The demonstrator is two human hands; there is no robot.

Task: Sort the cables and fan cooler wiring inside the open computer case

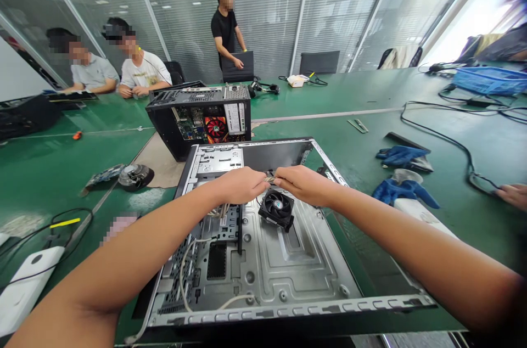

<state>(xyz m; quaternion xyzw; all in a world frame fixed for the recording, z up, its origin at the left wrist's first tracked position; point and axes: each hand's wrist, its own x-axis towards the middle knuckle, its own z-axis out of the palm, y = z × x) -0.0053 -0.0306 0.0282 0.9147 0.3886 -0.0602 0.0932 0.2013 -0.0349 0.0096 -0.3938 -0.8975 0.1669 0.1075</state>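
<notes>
The fingers of your left hand and right hand were pinched closed, tips nearly meeting, on a short twisted cable stretched between them above the uncovered computer case, which lay flat on the green counter. Handling it well seemed to call for light, even tension from both sides, with the two grips level and close so that the strands neither slipped nor kinked. The cooling fan sat tilted just below your fingertips, so small movements looked wisest there, though whether it was joined to that cable could not be told.
</notes>
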